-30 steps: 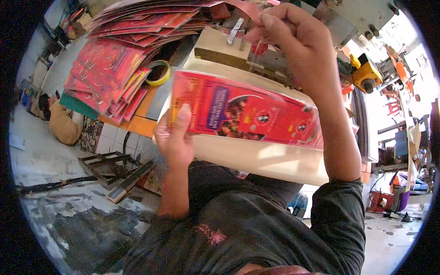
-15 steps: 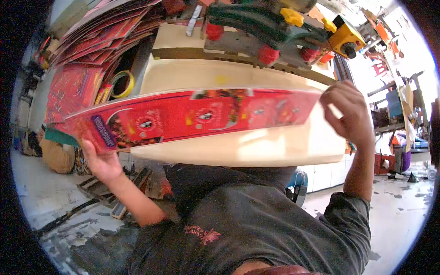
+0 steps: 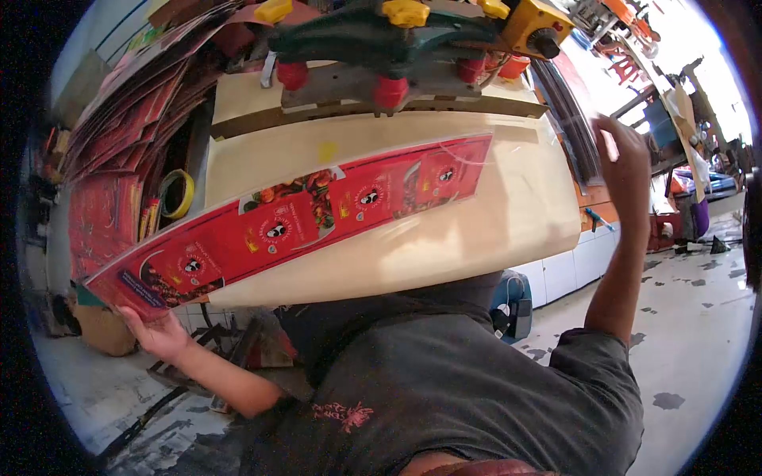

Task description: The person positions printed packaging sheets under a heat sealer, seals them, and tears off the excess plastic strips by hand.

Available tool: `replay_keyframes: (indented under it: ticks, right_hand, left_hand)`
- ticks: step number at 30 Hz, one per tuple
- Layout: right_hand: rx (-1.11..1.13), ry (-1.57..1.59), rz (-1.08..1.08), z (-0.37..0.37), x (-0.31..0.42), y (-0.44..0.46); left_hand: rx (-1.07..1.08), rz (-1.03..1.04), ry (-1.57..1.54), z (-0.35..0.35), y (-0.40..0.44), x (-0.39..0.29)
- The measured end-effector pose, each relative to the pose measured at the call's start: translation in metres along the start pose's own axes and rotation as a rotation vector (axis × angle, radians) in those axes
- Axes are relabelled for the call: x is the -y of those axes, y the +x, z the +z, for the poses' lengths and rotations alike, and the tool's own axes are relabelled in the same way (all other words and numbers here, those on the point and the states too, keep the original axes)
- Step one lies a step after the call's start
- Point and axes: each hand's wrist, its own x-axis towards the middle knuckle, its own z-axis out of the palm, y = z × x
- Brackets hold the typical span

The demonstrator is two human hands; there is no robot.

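A long red printed strip with food pictures and round logos lies slanted over the cream board. My left hand grips its lower left end, thumb along the edge. My right hand is raised beyond the board's right side, apart from the strip's far end. Its fingers are bent together. A faint clear streak runs between these fingers and the strip, too thin to identify.
A green machine with yellow knobs and red feet stands behind the board. Stacked red printed sheets and a yellow tape roll are on the left. A yellow control box with a black knob is at the back right.
My right hand has moved away from the strip's right end, outward to the right. The strip now slants more, its left end lower. The view has shifted too.
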Motion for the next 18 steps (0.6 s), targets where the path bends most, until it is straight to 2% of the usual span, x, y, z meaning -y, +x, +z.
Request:
replay_keyframes:
  ticks: [2, 5, 6, 9, 11, 13, 15, 18]
  right_hand:
    - [-0.063, 0.179, -0.143, 0.006, 0.043, 0.005]
    - [0.081, 0.482, -0.168, 0.011, 0.104, 0.005]
    - [0.058, 0.557, -0.271, 0.018, 0.117, 0.007]
    - [0.112, 0.523, -0.279, 0.029, 0.155, 0.004]
    - [0.061, 0.474, -0.273, 0.036, 0.17, 0.005]
    - [0.028, 0.447, -0.268, 0.047, 0.179, 0.003]
    - [0.0, 0.469, -0.237, 0.059, 0.186, 0.0]
    - [0.033, 0.468, -0.173, 0.065, 0.182, -0.003]
  left_hand:
    - [-0.023, 0.013, -0.014, 0.002, 0.0, -0.002]
    - [0.0, 0.04, 0.006, 0.007, -0.004, -0.006]
    - [-0.008, 0.049, 0.008, 0.008, -0.005, -0.007]
    - [-0.02, 0.063, 0.009, 0.004, -0.007, -0.01]
    - [-0.041, 0.069, 0.017, 0.002, -0.01, -0.014]
    - [-0.063, 0.072, 0.025, -0.004, -0.01, -0.016]
    - [0.03, 0.022, -0.028, -0.015, -0.007, -0.017]
    - [-0.027, 0.047, 0.014, -0.018, -0.005, -0.015]
